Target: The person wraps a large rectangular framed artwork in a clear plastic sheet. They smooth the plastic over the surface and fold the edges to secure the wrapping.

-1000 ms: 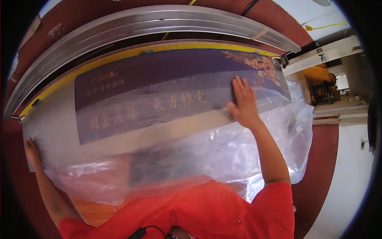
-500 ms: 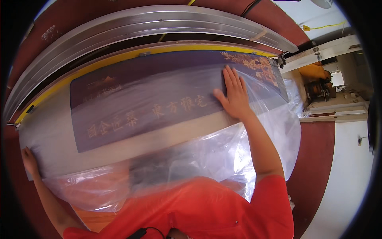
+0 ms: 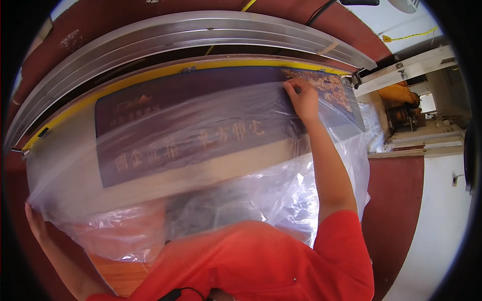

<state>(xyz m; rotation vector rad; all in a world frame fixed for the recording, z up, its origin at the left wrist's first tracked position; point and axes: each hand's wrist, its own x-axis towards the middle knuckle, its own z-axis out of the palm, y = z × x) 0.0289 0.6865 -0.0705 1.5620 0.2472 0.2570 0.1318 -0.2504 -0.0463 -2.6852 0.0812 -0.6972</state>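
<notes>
Over the dark panel (image 3: 211, 85), the right hand (image 3: 304, 99) curls, fingers pinching film (image 3: 296, 190); for the left hand (image 3: 36, 221) I cannot tell.

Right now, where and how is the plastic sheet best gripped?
Probably pinched at its far edge, from above: the plastic sheet looks thin and limp, and that edge crosses the dark panel. The right hand appears to pinch there; the left hand is at its left end.
</notes>
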